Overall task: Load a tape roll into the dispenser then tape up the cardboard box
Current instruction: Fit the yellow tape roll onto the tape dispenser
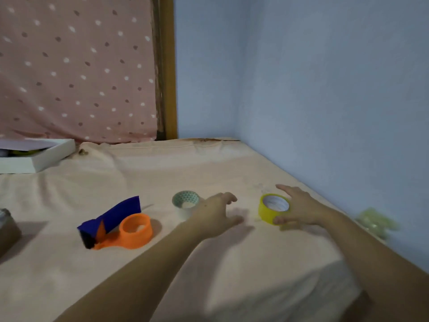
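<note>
A peach sheet [162, 173] covers the surface, running back to a blue wall [325, 89] on the right and a dotted pink curtain [76, 66] behind.

The right hand [299, 209] sits at about 3 o'clock from the middle of the sheet. It wraps a yellow roll [272, 209], with the thumb touching the near side and the fingers arched over the far rim. The roll lies flat, hole up. Whether it is lifted off the sheet cannot be told.

The left hand [216, 214] hovers just to the roll's 9 o'clock, apart from it, fingers loosely spread and curled, holding nothing. It partly hides a white roll [184, 201] with a green patterned core, also lying flat.

The dispenser [118, 225], orange with a blue flap, lies on its side at 9 o'clock from the white roll, well apart from both hands, and its ring is bare.

A brown box [8, 231] is cut off at the left edge, at 9 o'clock from the dispenser. A white tray [39, 156] rests at 10 o'clock, by the curtain. A blurred pale green lump [376, 223] lies at 3 o'clock by the wall.
</note>
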